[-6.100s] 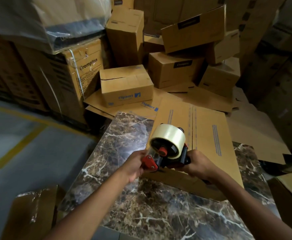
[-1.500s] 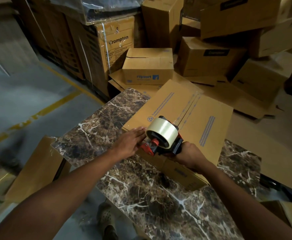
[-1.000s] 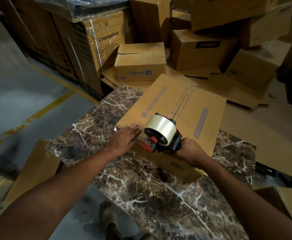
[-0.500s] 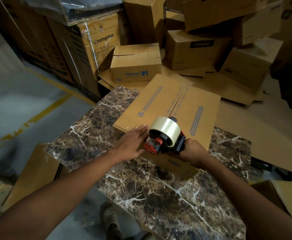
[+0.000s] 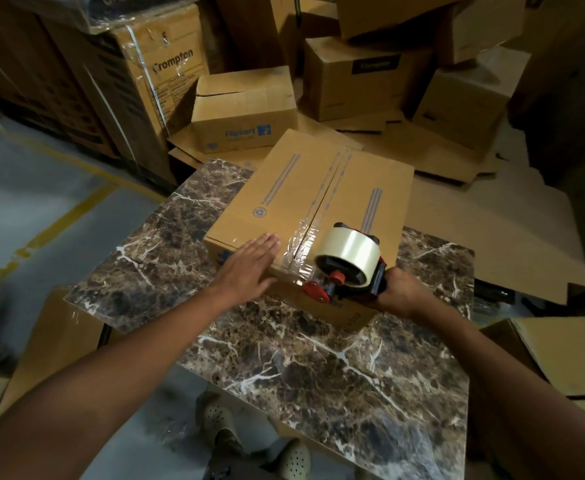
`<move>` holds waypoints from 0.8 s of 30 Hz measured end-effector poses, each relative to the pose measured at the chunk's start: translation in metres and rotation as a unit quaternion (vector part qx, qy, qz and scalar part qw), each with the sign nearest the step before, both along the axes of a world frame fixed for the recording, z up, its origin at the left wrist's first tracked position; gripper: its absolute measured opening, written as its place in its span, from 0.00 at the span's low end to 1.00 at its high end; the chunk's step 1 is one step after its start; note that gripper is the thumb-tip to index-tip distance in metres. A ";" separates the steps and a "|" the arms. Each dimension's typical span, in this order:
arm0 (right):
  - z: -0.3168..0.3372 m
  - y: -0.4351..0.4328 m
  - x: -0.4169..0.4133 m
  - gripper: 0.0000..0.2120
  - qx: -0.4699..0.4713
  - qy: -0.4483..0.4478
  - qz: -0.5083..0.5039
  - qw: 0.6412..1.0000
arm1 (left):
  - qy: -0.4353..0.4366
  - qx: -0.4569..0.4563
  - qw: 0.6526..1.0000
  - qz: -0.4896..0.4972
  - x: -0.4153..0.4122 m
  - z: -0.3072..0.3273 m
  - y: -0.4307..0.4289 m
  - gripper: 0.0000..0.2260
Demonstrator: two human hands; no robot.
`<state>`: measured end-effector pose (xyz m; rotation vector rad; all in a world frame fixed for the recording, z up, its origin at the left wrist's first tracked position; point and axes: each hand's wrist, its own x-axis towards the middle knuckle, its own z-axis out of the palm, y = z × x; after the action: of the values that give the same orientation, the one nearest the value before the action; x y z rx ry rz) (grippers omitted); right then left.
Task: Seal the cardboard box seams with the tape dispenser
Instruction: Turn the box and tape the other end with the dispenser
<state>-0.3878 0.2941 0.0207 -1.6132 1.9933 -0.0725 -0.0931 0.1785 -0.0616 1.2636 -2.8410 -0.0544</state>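
Observation:
A closed cardboard box [image 5: 305, 195] lies on a dark marble table [image 5: 319, 368], its centre seam running away from me. A short wrinkled strip of clear tape [image 5: 299, 249] covers the near end of that seam and wraps over the front edge. My right hand [image 5: 400, 292] grips the handle of a red and black tape dispenser [image 5: 344, 268] with a clear roll, held at the box's near edge just right of the seam. My left hand [image 5: 251, 266] rests flat on the box top, fingers together, left of the tape.
Stacked and tumbled cardboard boxes [image 5: 246, 109] crowd the floor behind the table, with flattened cardboard [image 5: 485, 237] to the right. Another box [image 5: 561, 355] stands at my right, one more [image 5: 52, 344] under the table's left corner. Grey floor with a yellow line [image 5: 59, 220] lies left.
The dispenser has shifted right and nearer to me, off the seam's end, exposing a strip of tape stuck there. My left hand now lies flat beside the tape.

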 end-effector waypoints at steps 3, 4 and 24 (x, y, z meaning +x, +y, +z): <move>0.011 0.003 0.006 0.13 -0.002 -0.011 -0.005 1.000 | -0.008 -0.016 1.000 -0.004 -0.012 0.005 0.014 0.39; 0.014 0.002 0.008 0.15 -0.004 -0.019 -0.005 1.000 | -0.004 -0.016 1.000 -0.025 -0.018 0.006 0.019 0.39; 0.029 0.041 -0.029 0.15 0.007 0.111 0.013 0.994 | 0.100 -0.012 0.994 -0.051 -0.058 -0.005 0.046 0.31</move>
<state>-0.4168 0.3353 0.0497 -1.7004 2.1314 0.1372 -0.1516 0.2247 -0.0662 1.0424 -2.7226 -0.1393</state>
